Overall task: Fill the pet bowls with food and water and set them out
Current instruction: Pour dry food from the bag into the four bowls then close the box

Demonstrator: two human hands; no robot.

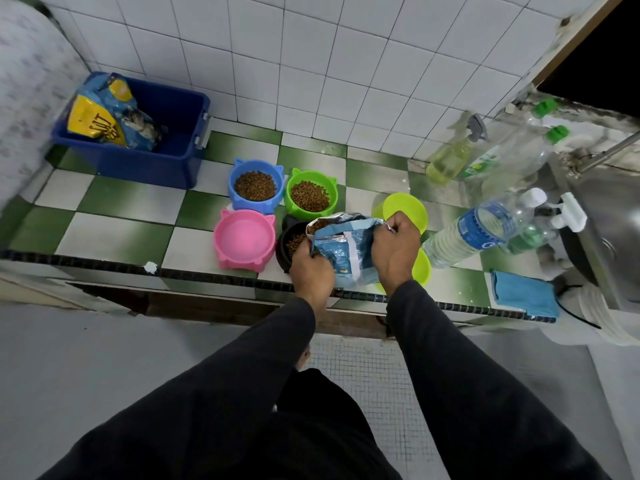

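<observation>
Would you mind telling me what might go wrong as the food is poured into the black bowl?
1. The black bowl sits near the counter edge; a nudge from the left hand might tip it off.
2. The food bag, held by both hands, hides much of the bowl, so kibble could overfill or spill.
3. The right hand is close to the water bottle and might knock it.
</observation>
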